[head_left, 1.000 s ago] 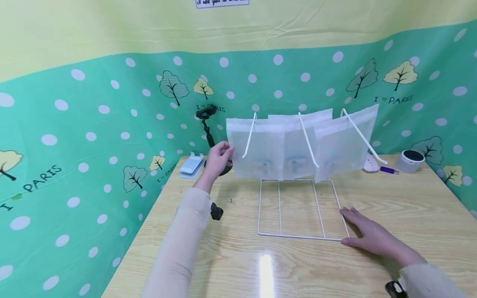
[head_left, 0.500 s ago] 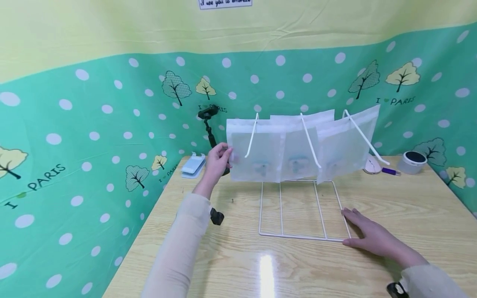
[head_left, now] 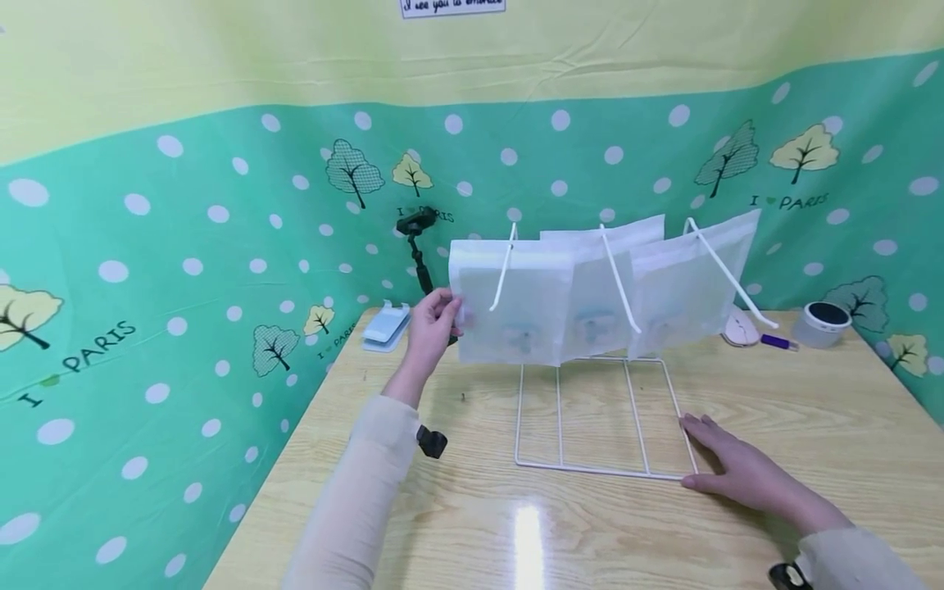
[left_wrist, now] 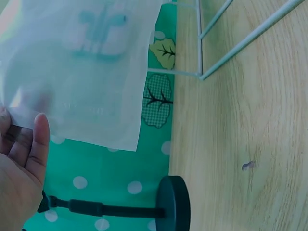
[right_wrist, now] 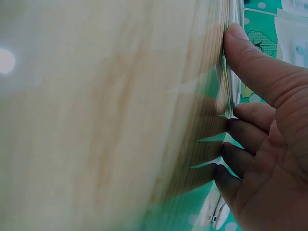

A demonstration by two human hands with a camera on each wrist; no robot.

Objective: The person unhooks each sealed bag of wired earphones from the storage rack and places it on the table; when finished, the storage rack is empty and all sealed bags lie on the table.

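**Rack and Pouch Handling: Current Position**

The white wire display rack (head_left: 601,414) stands at the centre of the light wooden counter (head_left: 811,426); its flat base frame lies on the surface and three angled prongs rise at the far side; three translucent white plastic pouches hang from the prongs, side by side and overlapping.

The left hand (head_left: 431,328) pinches the left edge of the leftmost translucent pouch (head_left: 516,303), thumb and fingers closed on the film; in the left wrist view the fingers (left_wrist: 33,144) meet the pouch's lower corner (left_wrist: 77,72); the pouch hangs from the left prong, clear of the counter.

The right hand (head_left: 737,467) lies flat, fingers straight and together, on the counter against the near right corner of the rack base; the right wrist view shows the fingertips (right_wrist: 240,41) touching the wire.

A black phone stand (head_left: 420,246) sits behind the left hand; a pale blue folded holder (head_left: 385,325) lies at the far left; a grey tape roll (head_left: 819,324) stands at the far right.
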